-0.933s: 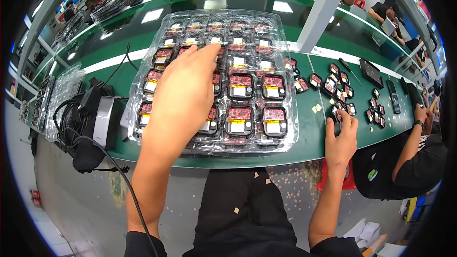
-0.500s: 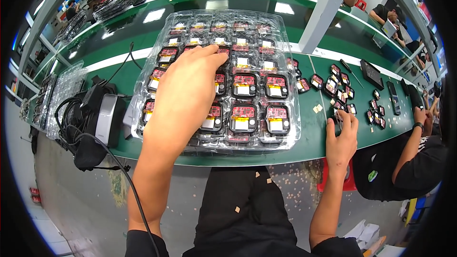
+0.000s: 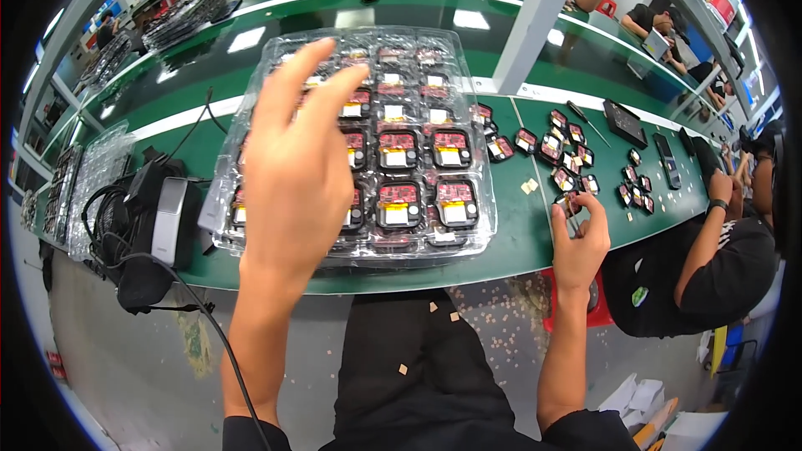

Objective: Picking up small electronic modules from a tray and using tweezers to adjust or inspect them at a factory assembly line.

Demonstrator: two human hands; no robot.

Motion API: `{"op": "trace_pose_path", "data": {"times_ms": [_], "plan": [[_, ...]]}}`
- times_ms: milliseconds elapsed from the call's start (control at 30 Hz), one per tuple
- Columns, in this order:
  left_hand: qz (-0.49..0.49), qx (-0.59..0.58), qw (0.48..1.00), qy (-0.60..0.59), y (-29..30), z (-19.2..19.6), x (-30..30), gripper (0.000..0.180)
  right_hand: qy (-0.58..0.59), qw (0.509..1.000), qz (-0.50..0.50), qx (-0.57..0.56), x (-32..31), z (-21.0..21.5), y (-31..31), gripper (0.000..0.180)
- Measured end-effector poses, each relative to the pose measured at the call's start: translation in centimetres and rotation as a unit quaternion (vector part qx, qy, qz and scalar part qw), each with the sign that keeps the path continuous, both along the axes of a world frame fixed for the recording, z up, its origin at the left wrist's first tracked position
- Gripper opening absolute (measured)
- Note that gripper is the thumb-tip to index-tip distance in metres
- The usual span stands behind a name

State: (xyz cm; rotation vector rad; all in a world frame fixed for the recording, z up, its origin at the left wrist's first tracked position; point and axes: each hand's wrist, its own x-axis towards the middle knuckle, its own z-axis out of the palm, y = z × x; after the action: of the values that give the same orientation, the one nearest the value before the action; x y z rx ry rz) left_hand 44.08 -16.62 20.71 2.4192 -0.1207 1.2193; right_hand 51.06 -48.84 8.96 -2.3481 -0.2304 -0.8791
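Bare hands, dark clothes, nothing fancy

Both the left hand (image 3: 296,175) and the right hand (image 3: 579,238) are bare, no gloves, rings or watch that I can spot, and the forearms are uncovered all the way down. Black sleeves only show up right at the bottom edge of the view, pushed up near the elbows. Below that it's black trousers (image 3: 413,367) with a few little tan scraps stuck on the lap.

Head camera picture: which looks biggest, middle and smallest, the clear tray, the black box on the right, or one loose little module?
1. clear tray
2. black box
3. loose little module
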Motion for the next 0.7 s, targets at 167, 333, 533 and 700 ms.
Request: {"op": "trace_pose_path", "data": {"times_ms": [167,333,533,700], "plan": [[-0.218,-0.016,0.973,-0.069,-5.3,-2.8,-7.1,0.024,-0.040,0.956,0.265,0.121,-5.3,-0.5,1.0,0.064],[-0.242,-0.352,0.898,0.105,-9.6,-9.8,-11.5,0.043,0.135,0.859,0.426,0.251,-10.5,0.4,4.4,0.063],[-0.175,-0.208,0.962,-0.003,-10.0,-15.0,-11.4,0.048,0.409,0.710,0.407,0.405,-13.4,-0.7,6.9,0.042],[-0.140,-0.473,0.863,0.110,-9.8,-14.8,-13.1,0.050,0.443,0.698,0.421,0.374,-13.8,-0.3,7.8,0.051]]}}
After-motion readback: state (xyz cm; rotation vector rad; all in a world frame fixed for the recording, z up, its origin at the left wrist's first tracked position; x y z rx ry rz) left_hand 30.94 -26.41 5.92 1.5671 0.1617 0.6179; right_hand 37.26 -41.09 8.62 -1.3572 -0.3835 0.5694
